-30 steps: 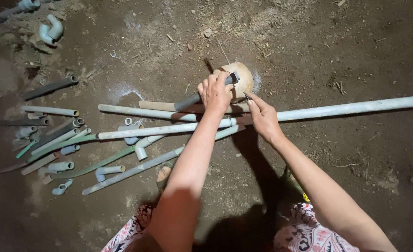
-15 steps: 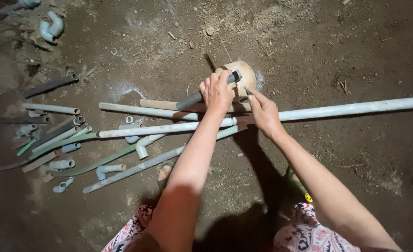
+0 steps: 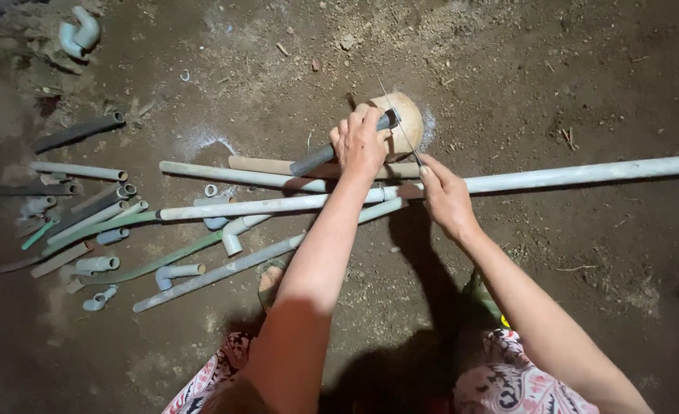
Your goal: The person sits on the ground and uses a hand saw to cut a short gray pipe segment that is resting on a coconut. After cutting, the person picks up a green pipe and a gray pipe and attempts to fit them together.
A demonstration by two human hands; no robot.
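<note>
Grey short pipe (image 3: 318,157) gripped in left hand (image 3: 361,142), propped on a rounded tan stone (image 3: 404,123) mid-floor. Thin saw blade (image 3: 399,123) pinched by right hand (image 3: 447,195), crossing the pipe's end. Long white pipe (image 3: 585,173) running off the right edge. Pipe offcuts (image 3: 86,222) heaped left. Bare brown dirt floor (image 3: 569,69); far-left corner too dark to read.

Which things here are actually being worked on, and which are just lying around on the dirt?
In use:
- left hand gripping a grey pipe piece on a round stone
- right hand holding a thin blade
- long white pipe under that hand

Lying about:
- pipe offcuts at left
- elbow fitting top left
- small ring
</note>
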